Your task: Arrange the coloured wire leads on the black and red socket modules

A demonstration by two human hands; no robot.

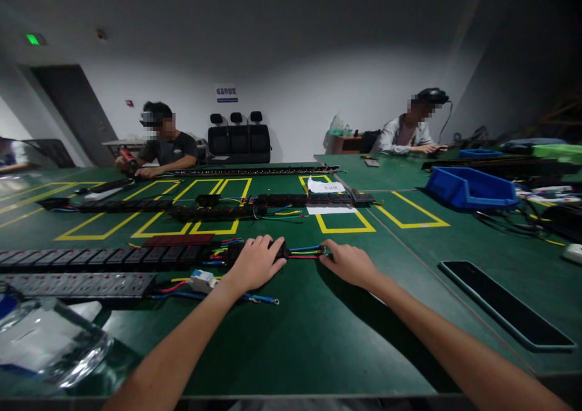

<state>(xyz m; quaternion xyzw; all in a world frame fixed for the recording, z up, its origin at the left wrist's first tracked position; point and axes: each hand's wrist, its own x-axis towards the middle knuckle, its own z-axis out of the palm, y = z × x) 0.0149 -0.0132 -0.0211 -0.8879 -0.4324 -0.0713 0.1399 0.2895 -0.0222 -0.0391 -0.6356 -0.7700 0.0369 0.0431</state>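
My left hand (257, 260) is closed over a small black block (234, 252), fingers on top and thumb at its near side. Blue, yellow-green and red wires (304, 251) come out of the block's right end. My right hand (349, 263) pinches the far ends of these wires; its fingertips partly hide them. More coloured wires join the block's left side to a long black socket strip (173, 254). Nearer to me lies a grey socket strip (91, 285), with a small white-and-blue breaker (203, 281) among its wires and a blue lead ending in a ring terminal (276, 301).
A phone (504, 302) lies to the right, beyond it a blue bin (470, 188). At the near left stands a clear plastic container (54, 344). More strips (313, 199) and paper sheets cross the table's middle. Two people (170, 147) (411, 132) sit across the table.
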